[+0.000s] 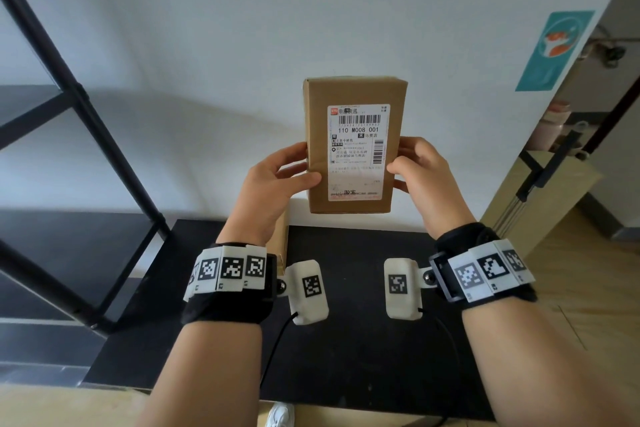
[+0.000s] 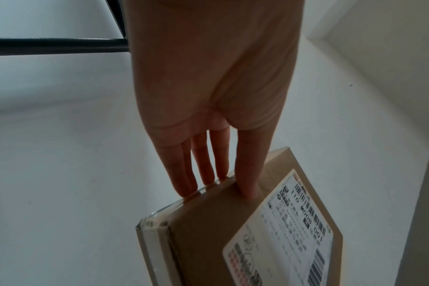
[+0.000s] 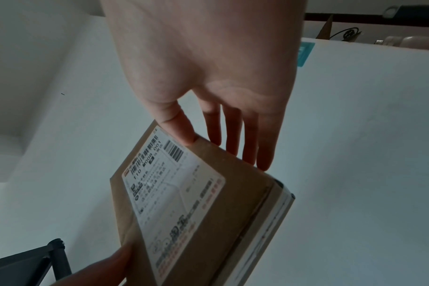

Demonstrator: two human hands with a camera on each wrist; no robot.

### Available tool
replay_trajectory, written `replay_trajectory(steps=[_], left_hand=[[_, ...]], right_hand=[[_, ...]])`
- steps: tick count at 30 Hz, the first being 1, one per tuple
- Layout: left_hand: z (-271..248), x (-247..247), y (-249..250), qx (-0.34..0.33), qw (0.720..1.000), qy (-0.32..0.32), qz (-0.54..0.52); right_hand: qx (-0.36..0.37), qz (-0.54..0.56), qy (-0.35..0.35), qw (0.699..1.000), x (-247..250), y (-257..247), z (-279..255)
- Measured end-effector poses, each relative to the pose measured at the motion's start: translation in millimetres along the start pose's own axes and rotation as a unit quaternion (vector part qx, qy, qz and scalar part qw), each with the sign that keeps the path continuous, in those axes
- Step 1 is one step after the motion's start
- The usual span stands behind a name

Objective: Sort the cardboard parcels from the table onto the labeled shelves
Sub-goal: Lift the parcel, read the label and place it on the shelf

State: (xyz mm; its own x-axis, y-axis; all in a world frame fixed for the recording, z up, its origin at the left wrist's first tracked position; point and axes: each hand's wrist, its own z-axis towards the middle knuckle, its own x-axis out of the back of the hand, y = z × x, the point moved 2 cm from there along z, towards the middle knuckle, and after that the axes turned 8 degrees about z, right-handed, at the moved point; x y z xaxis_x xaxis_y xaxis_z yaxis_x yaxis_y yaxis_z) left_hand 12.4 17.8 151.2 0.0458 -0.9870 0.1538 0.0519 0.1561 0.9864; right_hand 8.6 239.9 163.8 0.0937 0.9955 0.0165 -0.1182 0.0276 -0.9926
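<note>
A flat brown cardboard parcel (image 1: 353,94) with a white shipping label (image 1: 356,152) reading "110 M008 001" is held upright in front of the white wall, above the black table (image 1: 346,340). My left hand (image 1: 277,177) grips its left edge, thumb on the front and fingers behind. My right hand (image 1: 419,166) grips its right edge the same way. The left wrist view shows the parcel (image 2: 208,222) pinched by my left hand (image 2: 220,183). The right wrist view shows the parcel (image 3: 243,193) pinched by my right hand (image 3: 216,143). Another cardboard parcel (image 1: 281,239) stands on the table, mostly hidden behind my left wrist.
A black metal shelf frame (image 1: 69,107) stands at the left, its shelves dark. A teal poster (image 1: 554,48) hangs on the wall's right end. Beyond it are a wooden surface and a black stand (image 1: 547,170). A white shoe (image 1: 280,416) shows below the table's front edge.
</note>
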Motion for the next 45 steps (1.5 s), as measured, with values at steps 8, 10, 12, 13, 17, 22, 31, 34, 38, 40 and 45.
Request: replay_trajectory(steps=[8, 10, 12, 13, 17, 22, 31, 34, 38, 40, 45], left_hand=[[-2, 3, -3, 0.009, 1.000, -0.004, -0.002], [-3, 3, -4, 0.009, 1.000, -0.006, 0.003], [-4, 4, -5, 0.012, 1.000, -0.010, 0.004], [-4, 4, -5, 0.015, 1.000, -0.011, 0.004], [-6, 7, -4, 0.029, 0.999, -0.008, -0.012], [-9, 9, 0, 0.042, 0.999, 0.009, -0.017], [-14, 9, 1, 0.055, 0.998, 0.021, -0.005], [-15, 8, 2, 0.053, 0.998, 0.020, 0.001], [-16, 8, 2, 0.051, 0.999, 0.012, 0.004], [-16, 7, 3, 0.047, 0.999, 0.014, 0.005], [-14, 7, 6, 0.033, 0.999, 0.029, 0.018]], right_hand=[[-0.004, -0.011, 0.002, 1.000, -2, 0, -5], [-0.002, -0.020, 0.004, 1.000, -3, 0, -6], [0.000, -0.029, 0.005, 1.000, -4, 0, -7], [0.000, -0.032, 0.005, 0.999, -5, 0, -8], [-0.006, -0.035, 0.010, 0.999, -8, -2, -9], [-0.013, -0.037, 0.003, 0.999, -15, 0, -12], [-0.029, -0.043, 0.008, 0.999, -19, 2, -15], [-0.033, -0.047, 0.011, 0.998, -18, 2, -16], [-0.032, -0.044, 0.009, 0.998, -17, 2, -17], [-0.032, -0.043, 0.007, 0.999, -16, 2, -17], [-0.038, -0.048, 0.007, 0.998, -17, 5, -16]])
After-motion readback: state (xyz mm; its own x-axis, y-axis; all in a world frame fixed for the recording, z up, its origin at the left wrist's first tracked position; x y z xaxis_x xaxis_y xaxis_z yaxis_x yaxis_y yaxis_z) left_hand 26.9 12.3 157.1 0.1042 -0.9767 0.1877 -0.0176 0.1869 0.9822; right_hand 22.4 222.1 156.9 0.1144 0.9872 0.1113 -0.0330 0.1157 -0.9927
